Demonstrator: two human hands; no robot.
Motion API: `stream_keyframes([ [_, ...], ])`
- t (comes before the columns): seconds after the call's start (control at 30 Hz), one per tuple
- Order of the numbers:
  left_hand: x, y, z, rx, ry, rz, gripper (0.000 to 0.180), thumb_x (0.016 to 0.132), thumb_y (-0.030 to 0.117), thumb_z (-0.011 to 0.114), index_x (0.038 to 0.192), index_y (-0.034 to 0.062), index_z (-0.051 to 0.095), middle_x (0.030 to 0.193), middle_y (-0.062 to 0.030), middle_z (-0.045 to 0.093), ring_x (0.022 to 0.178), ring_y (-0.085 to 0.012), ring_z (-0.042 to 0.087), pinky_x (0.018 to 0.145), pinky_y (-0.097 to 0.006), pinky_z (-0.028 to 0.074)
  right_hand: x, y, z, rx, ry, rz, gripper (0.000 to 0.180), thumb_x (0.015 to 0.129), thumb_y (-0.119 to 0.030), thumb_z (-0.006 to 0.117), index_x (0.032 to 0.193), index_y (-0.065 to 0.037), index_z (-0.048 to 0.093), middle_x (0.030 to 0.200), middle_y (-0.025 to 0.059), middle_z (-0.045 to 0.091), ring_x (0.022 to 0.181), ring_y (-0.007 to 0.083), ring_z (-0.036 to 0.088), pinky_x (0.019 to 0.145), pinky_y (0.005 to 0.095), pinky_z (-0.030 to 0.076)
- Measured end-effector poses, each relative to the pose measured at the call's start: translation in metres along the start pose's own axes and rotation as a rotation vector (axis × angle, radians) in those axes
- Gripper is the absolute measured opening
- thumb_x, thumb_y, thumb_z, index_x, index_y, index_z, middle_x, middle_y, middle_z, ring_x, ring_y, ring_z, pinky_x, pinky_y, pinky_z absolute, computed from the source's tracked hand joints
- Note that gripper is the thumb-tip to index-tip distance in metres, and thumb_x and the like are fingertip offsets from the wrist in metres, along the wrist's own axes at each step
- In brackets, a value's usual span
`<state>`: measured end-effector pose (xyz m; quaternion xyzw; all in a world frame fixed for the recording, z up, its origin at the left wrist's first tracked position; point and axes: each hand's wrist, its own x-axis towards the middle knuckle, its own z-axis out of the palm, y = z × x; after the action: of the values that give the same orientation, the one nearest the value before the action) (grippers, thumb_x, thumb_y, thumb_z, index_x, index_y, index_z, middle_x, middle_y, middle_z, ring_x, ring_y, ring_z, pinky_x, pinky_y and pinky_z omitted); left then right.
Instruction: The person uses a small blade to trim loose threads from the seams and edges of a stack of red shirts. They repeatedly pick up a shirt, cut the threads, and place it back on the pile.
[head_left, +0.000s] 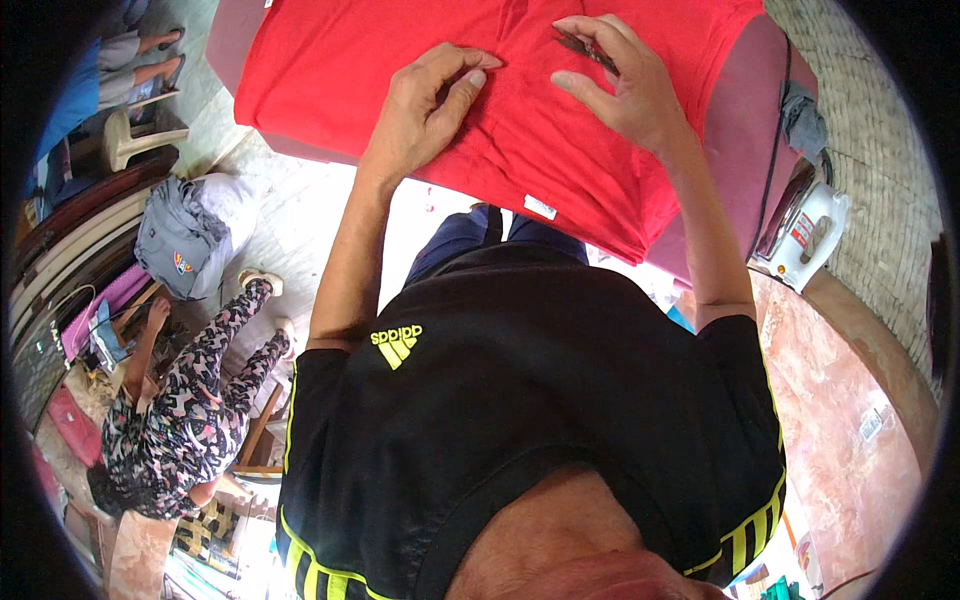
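Observation:
A red garment (pixel 560 130) lies spread over a mauve-topped table, its near edge hanging toward me with a small white label (pixel 540 207) on it. My left hand (pixel 428 108) rests on the garment, thumb and fingers drawn together in a pinch at the cloth. To its right, my right hand (pixel 630 88) is raised just over the cloth. It holds a small dark metal tool that looks like thread snips (pixel 587 48), lying along the fingers, with the thumb apart below. Creases run through the cloth between the two hands.
A white and red iron (pixel 812 235) stands at the table's right side, near a dark cord and a grey cloth (pixel 803 118). To the left, a person in patterned clothes (pixel 195 400) bends near a grey backpack (pixel 182 240). Another person's legs (pixel 135 70) show at far left.

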<state>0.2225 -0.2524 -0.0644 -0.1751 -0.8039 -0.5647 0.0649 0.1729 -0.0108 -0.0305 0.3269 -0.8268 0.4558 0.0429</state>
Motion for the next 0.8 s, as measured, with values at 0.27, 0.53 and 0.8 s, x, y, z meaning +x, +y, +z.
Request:
stream_keyframes([
  [0.27, 0.009, 0.010, -0.010, 0.131, -0.232, -0.159, 0.020, 0.098, 0.013, 0.063, 0.111, -0.0009, 0.069, 0.091, -0.0051, 0.066, 0.079, -0.0117, 0.060, 0.072, -0.026, 0.049, 0.008, -0.009, -0.001, -0.160, -0.075, 0.141, 0.023, 0.082, 0.000, 0.074, 0.097, 0.000, 0.057, 0.094, 0.0092, 0.052, 0.072, 0.0227, 0.058, 0.066, 0.0312, 0.049],
  [0.53, 0.015, -0.002, -0.007, -0.055, -0.301, -0.285, 0.022, 0.095, 0.015, 0.070, 0.109, -0.0009, 0.069, 0.087, -0.0005, 0.064, 0.078, -0.0074, 0.056, 0.070, -0.024, 0.047, 0.009, -0.007, 0.001, -0.049, -0.029, 0.147, 0.022, 0.084, 0.000, 0.072, 0.101, -0.003, 0.058, 0.098, 0.0074, 0.055, 0.078, 0.0200, 0.061, 0.068, 0.0299, 0.050],
  [0.8, -0.017, 0.033, -0.031, -0.254, -0.208, -0.167, 0.008, 0.088, 0.003, 0.067, 0.084, 0.0012, 0.061, 0.081, -0.0015, 0.057, 0.079, -0.0096, 0.053, 0.072, -0.027, 0.043, -0.036, -0.041, 0.007, 0.143, 0.081, 0.080, 0.017, 0.084, -0.001, 0.076, 0.099, -0.004, 0.070, 0.093, 0.0046, 0.066, 0.079, 0.0115, 0.065, 0.064, 0.0253, 0.052],
])
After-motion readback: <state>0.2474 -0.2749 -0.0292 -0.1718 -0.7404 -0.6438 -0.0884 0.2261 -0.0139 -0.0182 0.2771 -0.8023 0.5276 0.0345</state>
